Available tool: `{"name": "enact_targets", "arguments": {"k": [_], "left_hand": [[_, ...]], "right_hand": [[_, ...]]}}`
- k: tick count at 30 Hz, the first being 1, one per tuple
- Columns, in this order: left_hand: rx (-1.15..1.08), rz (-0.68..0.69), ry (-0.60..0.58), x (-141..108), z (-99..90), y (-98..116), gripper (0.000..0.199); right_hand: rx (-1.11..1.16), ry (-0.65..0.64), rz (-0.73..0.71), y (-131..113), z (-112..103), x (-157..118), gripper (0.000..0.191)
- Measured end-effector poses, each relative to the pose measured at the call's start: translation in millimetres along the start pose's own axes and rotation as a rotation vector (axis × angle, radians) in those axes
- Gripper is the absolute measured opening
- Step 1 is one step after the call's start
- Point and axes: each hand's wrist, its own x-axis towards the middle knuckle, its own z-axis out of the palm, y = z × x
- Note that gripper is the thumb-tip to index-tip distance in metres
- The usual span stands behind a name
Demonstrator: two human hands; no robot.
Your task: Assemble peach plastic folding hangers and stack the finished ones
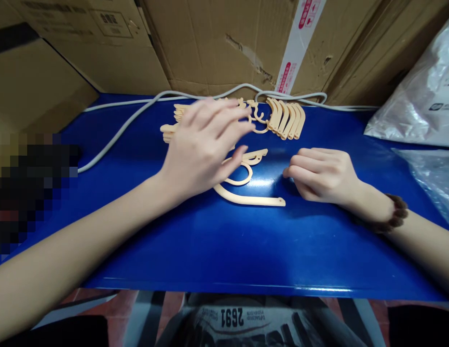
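My left hand (210,140), palm down with its fingers apart, is over cream plastic pieces that look like clothes-hanger parts. It hides some of them, and I cannot tell whether it touches any. From under it show a long curved arm (253,199) with a hole at its end, a ring-shaped piece (250,174) and a short slotted piece (258,156). My right hand (320,174) is curled into a loose fist by the blue table, right of these pieces. Nothing sticks out of it; its palm side is hidden.
A row of curved cream arms (287,119) lies at the back, beside small hooks (260,120) and a stack of cream pieces (168,132). A grey cable (133,118) runs along the back of the blue table (224,250). Cardboard boxes (224,53) and plastic bags (415,101) border it.
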Motion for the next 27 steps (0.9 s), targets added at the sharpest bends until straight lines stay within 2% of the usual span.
{"name": "enact_targets", "arguments": {"k": [4, 8, 10, 13, 19, 24, 27], "left_hand": [[0.115, -0.149, 0.037, 2.7, 4.1, -17.9, 0.046], [0.134, -0.293, -0.043, -1.1, 19.9, -32.5, 0.054], [0.110, -0.303, -0.077, -4.4, 26.4, -36.5, 0.054], [0.070, -0.268, -0.058, -7.6, 30.7, -39.4, 0.052], [-0.004, -0.311, -0.144, -4.7, 27.1, -39.8, 0.060], [-0.076, -0.293, -0.145, -3.6, 28.1, -48.0, 0.073], [-0.083, -0.260, -0.132, -3.4, 29.0, -55.3, 0.072]], "right_hand": [[0.012, 0.006, -0.019, -0.2, 1.4, 0.9, 0.027], [0.042, 0.009, -0.040, 0.6, 2.1, 2.2, 0.025], [0.047, 0.005, -0.033, 0.5, 2.0, 2.7, 0.025], [0.050, -0.001, -0.030, -0.1, 1.9, 3.4, 0.024], [0.062, -0.024, -0.024, -0.1, 2.6, 1.8, 0.023], [0.077, -0.048, -0.018, -0.3, 3.1, 0.7, 0.024], [0.078, -0.030, -0.025, -0.9, 2.8, 1.8, 0.023]]}}
